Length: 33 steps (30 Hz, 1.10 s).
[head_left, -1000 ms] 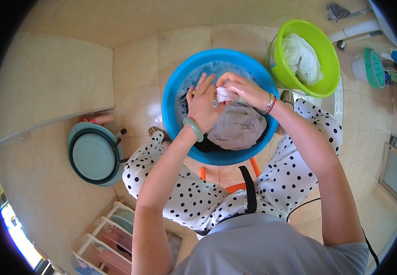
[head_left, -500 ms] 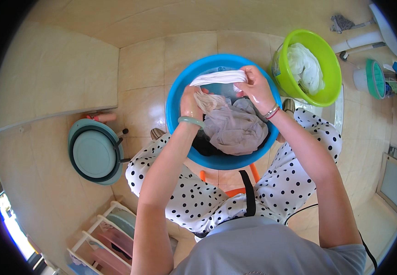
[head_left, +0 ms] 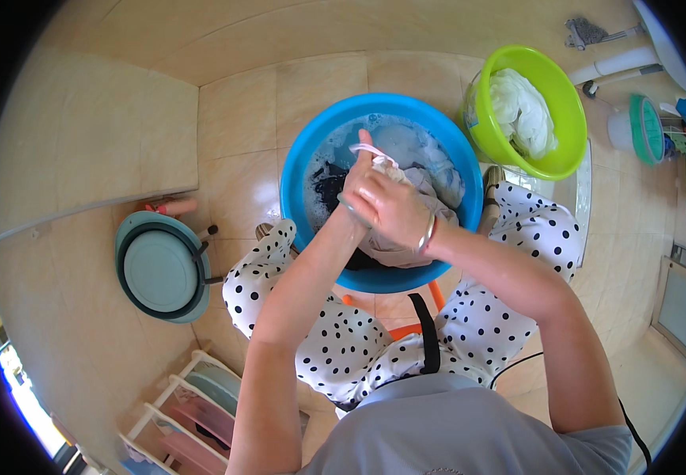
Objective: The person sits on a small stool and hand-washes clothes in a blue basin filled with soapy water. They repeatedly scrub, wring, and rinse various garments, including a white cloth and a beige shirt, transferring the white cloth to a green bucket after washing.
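A blue basin (head_left: 297, 150) of sudsy water holds wet clothes. My hands are pressed together over its middle with a bunched white cloth (head_left: 381, 158) between them, a pinkish strip at its upper end. My left hand (head_left: 354, 180) grips the cloth, thumb pointing up. Closed across the left palm, my right hand (head_left: 394, 207) hides most of the cloth and part of the green bangle. Beside and below the hands lies a greyish garment (head_left: 406, 255). Black fabric (head_left: 329, 187) floats at the left, and soaked pale fabric (head_left: 441, 176) at the right.
A lime-green bucket (head_left: 571, 119) with white laundry (head_left: 521, 115) stands beyond the basin at the right. Folded teal basins (head_left: 161, 269) lean against the left wall. At lower left is a white rack (head_left: 170, 396). My knees flank the blue basin.
The white cloth was stretched between my separated hands over the basin's far side. Now the hands have come together lower down, the right over the left, with the cloth bunched up.
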Each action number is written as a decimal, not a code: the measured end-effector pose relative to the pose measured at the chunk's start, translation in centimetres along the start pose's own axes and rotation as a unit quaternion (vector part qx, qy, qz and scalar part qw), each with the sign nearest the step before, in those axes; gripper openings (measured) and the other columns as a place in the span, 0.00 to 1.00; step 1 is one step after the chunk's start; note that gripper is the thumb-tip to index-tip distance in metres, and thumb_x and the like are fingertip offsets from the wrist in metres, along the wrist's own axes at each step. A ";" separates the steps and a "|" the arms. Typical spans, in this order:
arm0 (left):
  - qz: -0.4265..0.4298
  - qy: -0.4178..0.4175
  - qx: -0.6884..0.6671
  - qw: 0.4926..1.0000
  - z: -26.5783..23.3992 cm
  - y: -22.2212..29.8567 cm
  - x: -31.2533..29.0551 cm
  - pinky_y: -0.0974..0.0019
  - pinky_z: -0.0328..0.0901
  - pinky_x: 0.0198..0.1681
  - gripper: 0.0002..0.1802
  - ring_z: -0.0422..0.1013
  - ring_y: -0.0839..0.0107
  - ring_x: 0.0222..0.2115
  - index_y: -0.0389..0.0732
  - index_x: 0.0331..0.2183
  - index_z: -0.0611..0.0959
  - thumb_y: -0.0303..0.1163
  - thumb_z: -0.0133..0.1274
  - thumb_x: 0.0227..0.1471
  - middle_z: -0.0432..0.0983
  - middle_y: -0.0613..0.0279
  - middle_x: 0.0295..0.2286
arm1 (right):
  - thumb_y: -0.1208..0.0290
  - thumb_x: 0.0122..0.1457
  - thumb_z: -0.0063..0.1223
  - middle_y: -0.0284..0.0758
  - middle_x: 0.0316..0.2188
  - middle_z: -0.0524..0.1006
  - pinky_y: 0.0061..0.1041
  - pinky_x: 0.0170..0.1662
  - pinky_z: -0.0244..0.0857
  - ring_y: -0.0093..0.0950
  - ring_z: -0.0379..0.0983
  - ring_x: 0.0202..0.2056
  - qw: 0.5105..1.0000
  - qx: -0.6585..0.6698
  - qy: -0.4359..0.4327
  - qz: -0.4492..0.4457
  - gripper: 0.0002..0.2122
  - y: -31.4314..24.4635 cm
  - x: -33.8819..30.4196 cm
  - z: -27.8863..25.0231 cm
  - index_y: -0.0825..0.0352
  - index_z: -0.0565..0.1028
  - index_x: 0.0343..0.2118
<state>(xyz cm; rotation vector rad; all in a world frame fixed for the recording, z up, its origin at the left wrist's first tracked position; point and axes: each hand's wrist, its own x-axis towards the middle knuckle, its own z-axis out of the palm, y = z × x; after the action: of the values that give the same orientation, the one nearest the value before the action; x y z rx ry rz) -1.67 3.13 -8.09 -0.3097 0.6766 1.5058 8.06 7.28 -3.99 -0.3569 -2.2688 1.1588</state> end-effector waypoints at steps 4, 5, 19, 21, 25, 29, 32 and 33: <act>0.115 0.198 0.061 0.971 0.0 -3.8 2.0 0.64 0.64 0.29 0.16 0.68 0.71 0.25 0.41 0.28 0.77 0.44 0.44 0.53 0.72 0.63 0.25 | 0.68 0.57 0.46 0.46 0.24 0.73 0.35 0.27 0.66 0.44 0.72 0.26 0.987 -0.098 -0.034 0.120 0.07 5.8 2.0 -1.1 0.67 0.71 0.30; 0.103 0.286 0.168 0.938 2.0 -4.3 2.3 0.63 0.64 0.31 0.16 0.68 0.71 0.26 0.39 0.27 0.79 0.41 0.44 0.51 0.72 0.61 0.25 | 0.67 0.57 0.45 0.46 0.23 0.73 0.37 0.27 0.66 0.44 0.72 0.26 0.975 -0.126 -0.038 0.180 0.08 8.7 1.2 -1.5 0.66 0.71 0.30; 0.054 0.289 0.150 0.944 2.2 -4.5 0.4 0.62 0.67 0.31 0.13 0.71 0.67 0.29 0.43 0.33 0.77 0.40 0.45 0.53 0.75 0.63 0.30 | 0.64 0.60 0.40 0.51 0.25 0.73 0.39 0.29 0.64 0.47 0.71 0.27 0.963 -0.122 -0.049 0.236 0.13 9.2 0.2 -0.7 0.70 0.71 0.31; 0.030 0.228 0.101 0.968 2.2 -3.4 0.3 0.61 0.68 0.35 0.14 0.72 0.66 0.31 0.42 0.35 0.76 0.41 0.43 0.54 0.75 0.62 0.31 | 0.59 0.62 0.39 0.47 0.31 0.75 0.34 0.35 0.64 0.43 0.71 0.31 0.946 0.065 -0.043 0.314 0.16 9.3 0.2 -0.9 0.68 0.71 0.39; 0.049 0.129 -0.019 0.990 -0.8 0.5 0.8 0.60 0.68 0.39 0.17 0.72 0.65 0.32 0.43 0.38 0.74 0.45 0.41 0.58 0.75 0.61 0.31 | 0.61 0.60 0.45 0.40 0.37 0.72 0.27 0.43 0.63 0.36 0.71 0.38 0.967 0.145 -0.033 0.205 0.17 3.7 2.1 -1.9 0.66 0.69 0.47; 0.052 -0.205 -0.062 0.975 -6.9 2.1 1.2 0.61 0.68 0.37 0.22 0.72 0.65 0.33 0.44 0.39 0.73 0.52 0.37 0.58 0.75 0.61 0.32 | 0.66 0.56 0.50 0.38 0.30 0.71 0.30 0.37 0.66 0.39 0.71 0.33 0.994 -0.030 -0.098 -0.024 0.10 -1.4 -0.3 -0.2 0.67 0.72 0.37; 0.112 0.068 -0.032 0.991 -1.9 -2.4 1.9 0.63 0.66 0.33 0.14 0.69 0.67 0.29 0.45 0.29 0.72 0.44 0.39 0.58 0.72 0.64 0.26 | 0.67 0.57 0.47 0.43 0.24 0.71 0.33 0.28 0.65 0.42 0.71 0.28 0.986 -0.140 -0.083 0.032 0.10 2.5 1.4 -0.7 0.67 0.71 0.22; 0.144 0.191 -0.015 0.971 0.9 -3.6 1.8 0.64 0.65 0.33 0.13 0.68 0.68 0.28 0.45 0.28 0.72 0.41 0.40 0.58 0.71 0.65 0.25 | 0.67 0.58 0.47 0.44 0.23 0.72 0.34 0.27 0.65 0.42 0.71 0.27 0.975 -0.183 -0.100 0.073 0.12 4.0 2.6 -1.5 0.67 0.71 0.21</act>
<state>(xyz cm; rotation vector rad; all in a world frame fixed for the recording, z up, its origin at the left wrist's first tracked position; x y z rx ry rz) 1.88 4.82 -9.20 -0.5523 1.0384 1.7527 6.79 11.88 -5.58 -0.5789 -2.6777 0.8713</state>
